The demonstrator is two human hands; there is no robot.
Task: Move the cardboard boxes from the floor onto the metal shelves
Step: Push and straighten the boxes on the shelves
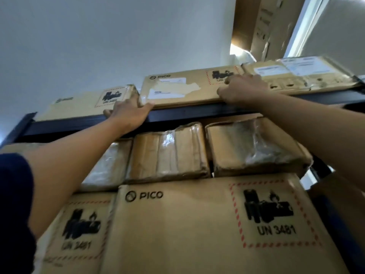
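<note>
Left hand point(129, 117): fingers straight, pressed on the box's lower left corner.
Right hand point(240, 89): fingers bent over the box's right front edge — grip unclear.
Box point(177, 89): between both hands, on the top shelf point(187, 113) — other boxes alongside.

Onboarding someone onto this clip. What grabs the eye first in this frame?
Two bare arms reach up to the top shelf: the left hand and right hand press on the ends of the middle PICO box, which sits on the dark shelf beam. Lower down, the large PICO box with its red-bordered UN 3481 battery label fills the foreground, under plastic-wrapped parcels.
</note>
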